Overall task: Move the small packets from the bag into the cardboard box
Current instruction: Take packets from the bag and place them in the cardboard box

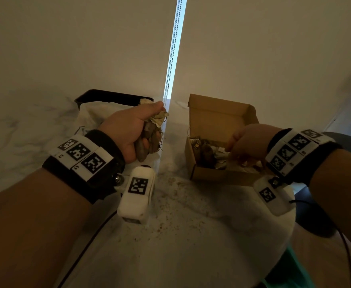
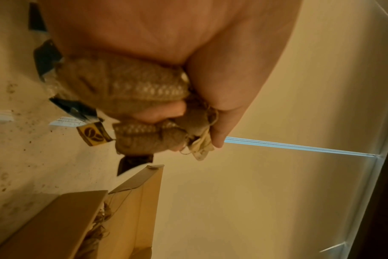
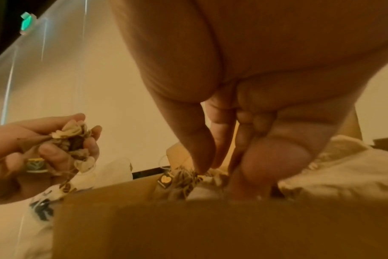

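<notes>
My left hand grips a fistful of small brown and cream packets with strings, held above the white bag. In the left wrist view the packets bulge from the curled fingers and a tag dangles. The open cardboard box stands to the right with several packets inside. My right hand reaches down into it. In the right wrist view its thumb and fingers point down onto the packets in the box; nothing shows pinched between them.
A black tray lies behind the white bag. Brown crumbs are scattered over the round marble table. A roller blind with a bead cord hangs right behind. A dark seat is at the right.
</notes>
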A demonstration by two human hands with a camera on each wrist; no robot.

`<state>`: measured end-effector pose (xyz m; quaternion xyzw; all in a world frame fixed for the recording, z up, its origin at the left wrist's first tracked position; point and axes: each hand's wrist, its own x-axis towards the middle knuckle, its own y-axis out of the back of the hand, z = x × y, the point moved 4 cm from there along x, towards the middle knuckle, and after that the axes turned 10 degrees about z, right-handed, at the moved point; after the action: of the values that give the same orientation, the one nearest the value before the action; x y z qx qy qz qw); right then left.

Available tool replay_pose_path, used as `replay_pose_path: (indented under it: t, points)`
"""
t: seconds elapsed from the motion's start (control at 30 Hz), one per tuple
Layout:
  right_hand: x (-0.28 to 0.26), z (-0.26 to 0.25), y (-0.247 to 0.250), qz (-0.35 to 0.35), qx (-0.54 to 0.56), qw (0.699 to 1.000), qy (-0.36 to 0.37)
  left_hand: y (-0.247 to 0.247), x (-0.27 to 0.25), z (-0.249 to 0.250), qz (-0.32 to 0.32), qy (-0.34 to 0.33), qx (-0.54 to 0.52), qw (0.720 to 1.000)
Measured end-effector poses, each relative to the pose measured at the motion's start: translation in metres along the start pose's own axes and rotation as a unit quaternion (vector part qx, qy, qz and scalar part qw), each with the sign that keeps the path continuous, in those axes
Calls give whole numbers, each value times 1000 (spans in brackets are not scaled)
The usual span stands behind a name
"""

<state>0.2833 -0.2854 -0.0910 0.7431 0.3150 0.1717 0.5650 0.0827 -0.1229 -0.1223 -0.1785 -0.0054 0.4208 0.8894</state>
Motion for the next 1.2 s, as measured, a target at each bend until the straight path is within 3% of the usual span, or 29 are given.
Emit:
replay_pose_path:
  t: [0.3, 0.43, 0.5, 0.67, 0.83, 0.93, 1.1, 1.2]
  points:
    - [17, 3, -3, 28, 68, 997, 5, 0, 1, -1, -13, 5, -7, 1000]
    - [3, -25, 22, 125, 71, 988, 58, 0, 0, 1, -21, 28, -50, 998]
    - [-3, -45, 27, 138, 186, 968, 95, 3, 0, 2, -14, 47, -54, 997]
    - [-9, -103, 8, 46, 469, 870, 145, 2, -3, 4, -16, 60, -98, 993]
    - [-4, -132, -29, -49, 571, 804, 155, 1, -3, 6, -16, 42, -76, 996]
    - [-1, -129, -43, -65, 625, 764, 149, 0, -3, 5, -22, 39, -41, 998]
    - [4, -117, -55, -46, 645, 754, 112, -1, -1, 2, -17, 32, 9, 999]
    - [4, -113, -56, -45, 687, 721, 80, -1, -3, 2, -16, 15, 30, 999]
